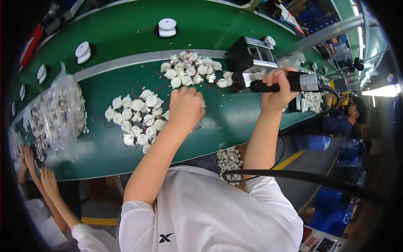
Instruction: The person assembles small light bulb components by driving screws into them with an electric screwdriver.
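My left hand (184,108) is closed, knuckles up, over the green work surface between two heaps of small white round motor-like parts with thin dark red wires. What its fingers hold is hidden; a bit of white shows beside them. The near heap (136,115) lies to its left and the far heap (189,69) just beyond it. My right hand (277,89) is wrapped around a black corded electric screwdriver (302,81), held nearly level with its front end to the left. That end is close to a black box-shaped machine (243,56) with a silver front.
White spool-shaped pieces (167,27) stand on the green belt (121,29) behind a metal rail (126,63). A clear plastic bag of white parts (63,109) lies at left, near a co-worker's hands (48,180). The black cable (302,176) crosses by my right arm.
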Demonstrator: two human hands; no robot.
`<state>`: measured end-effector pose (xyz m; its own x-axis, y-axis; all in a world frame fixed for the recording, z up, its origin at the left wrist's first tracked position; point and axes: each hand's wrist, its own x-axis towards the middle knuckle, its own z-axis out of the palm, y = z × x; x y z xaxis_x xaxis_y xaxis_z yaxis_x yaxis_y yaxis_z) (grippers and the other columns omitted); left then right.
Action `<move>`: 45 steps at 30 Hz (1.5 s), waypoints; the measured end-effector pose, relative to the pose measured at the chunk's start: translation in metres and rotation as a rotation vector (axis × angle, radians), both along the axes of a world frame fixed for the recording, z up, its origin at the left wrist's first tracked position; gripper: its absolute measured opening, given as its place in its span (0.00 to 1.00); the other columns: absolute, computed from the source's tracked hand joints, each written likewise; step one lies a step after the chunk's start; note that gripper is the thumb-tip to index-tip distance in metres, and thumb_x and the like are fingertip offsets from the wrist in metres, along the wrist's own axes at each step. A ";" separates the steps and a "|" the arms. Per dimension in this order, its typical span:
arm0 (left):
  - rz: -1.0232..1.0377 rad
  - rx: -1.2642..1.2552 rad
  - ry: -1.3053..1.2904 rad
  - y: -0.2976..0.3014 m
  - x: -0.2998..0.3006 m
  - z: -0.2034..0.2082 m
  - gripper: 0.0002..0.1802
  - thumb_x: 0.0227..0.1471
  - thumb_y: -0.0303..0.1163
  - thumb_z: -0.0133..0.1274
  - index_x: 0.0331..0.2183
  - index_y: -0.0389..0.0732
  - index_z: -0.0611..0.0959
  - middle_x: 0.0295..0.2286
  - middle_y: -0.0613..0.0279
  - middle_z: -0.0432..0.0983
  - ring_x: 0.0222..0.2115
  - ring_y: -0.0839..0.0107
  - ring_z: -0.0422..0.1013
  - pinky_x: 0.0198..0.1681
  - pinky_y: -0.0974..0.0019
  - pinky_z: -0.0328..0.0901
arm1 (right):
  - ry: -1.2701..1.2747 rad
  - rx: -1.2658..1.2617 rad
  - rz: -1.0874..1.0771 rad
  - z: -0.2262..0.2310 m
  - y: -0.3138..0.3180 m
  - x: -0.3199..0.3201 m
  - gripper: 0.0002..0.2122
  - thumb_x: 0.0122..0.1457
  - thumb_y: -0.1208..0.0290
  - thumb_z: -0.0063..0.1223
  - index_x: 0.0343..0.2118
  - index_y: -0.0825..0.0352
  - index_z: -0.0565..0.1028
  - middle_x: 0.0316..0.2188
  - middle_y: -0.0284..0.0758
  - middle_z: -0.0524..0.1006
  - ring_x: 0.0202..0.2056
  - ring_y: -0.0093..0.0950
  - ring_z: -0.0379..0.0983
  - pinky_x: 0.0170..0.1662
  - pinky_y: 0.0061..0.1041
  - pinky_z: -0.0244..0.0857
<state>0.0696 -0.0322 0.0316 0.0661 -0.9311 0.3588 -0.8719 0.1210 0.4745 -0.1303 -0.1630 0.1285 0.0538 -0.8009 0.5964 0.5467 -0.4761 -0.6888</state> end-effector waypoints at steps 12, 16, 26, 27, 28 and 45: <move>0.168 0.352 -0.325 0.038 0.032 0.046 0.21 0.30 0.26 0.64 0.34 0.36 0.84 0.42 0.55 0.73 0.45 0.55 0.65 0.47 0.54 0.59 | -0.002 0.031 -0.202 -0.005 -0.053 -0.042 0.12 0.53 0.87 0.56 0.40 0.73 0.70 0.21 0.34 0.73 0.18 0.25 0.69 0.23 0.26 0.64; 0.124 0.347 -0.329 0.031 0.018 0.061 0.26 0.34 0.28 0.65 0.42 0.37 0.83 0.46 0.54 0.72 0.49 0.55 0.64 0.51 0.54 0.58 | 0.059 0.089 -0.232 -0.012 -0.056 -0.039 0.11 0.50 0.87 0.59 0.36 0.72 0.71 0.22 0.35 0.75 0.18 0.24 0.70 0.23 0.23 0.63; -0.188 -0.149 -0.027 -0.083 -0.053 0.013 0.21 0.45 0.28 0.61 0.43 0.37 0.79 0.43 0.52 0.74 0.42 0.53 0.71 0.47 0.52 0.65 | 0.212 0.216 -0.241 -0.013 -0.007 -0.069 0.10 0.50 0.86 0.56 0.34 0.70 0.70 0.21 0.34 0.73 0.19 0.23 0.69 0.24 0.24 0.65; -0.169 -0.151 -0.073 -0.088 -0.053 0.008 0.19 0.44 0.29 0.61 0.41 0.38 0.80 0.41 0.54 0.75 0.41 0.55 0.72 0.45 0.52 0.65 | 0.201 0.240 -0.232 -0.018 0.002 -0.067 0.10 0.50 0.85 0.58 0.35 0.70 0.71 0.21 0.33 0.74 0.19 0.22 0.70 0.24 0.23 0.66; -0.169 -0.144 -0.140 -0.091 -0.052 0.002 0.17 0.44 0.29 0.62 0.39 0.38 0.80 0.39 0.54 0.76 0.41 0.55 0.72 0.44 0.53 0.65 | 0.188 0.245 -0.198 -0.022 0.008 -0.067 0.12 0.50 0.84 0.60 0.36 0.70 0.71 0.22 0.32 0.75 0.20 0.21 0.70 0.25 0.23 0.66; -0.276 0.130 0.445 -0.012 -0.055 -0.003 0.18 0.39 0.25 0.67 0.35 0.31 0.82 0.29 0.49 0.77 0.27 0.54 0.75 0.32 0.59 0.69 | -0.061 0.165 0.168 -0.019 0.052 -0.015 0.16 0.48 0.89 0.59 0.40 0.73 0.70 0.21 0.34 0.75 0.18 0.22 0.70 0.23 0.23 0.66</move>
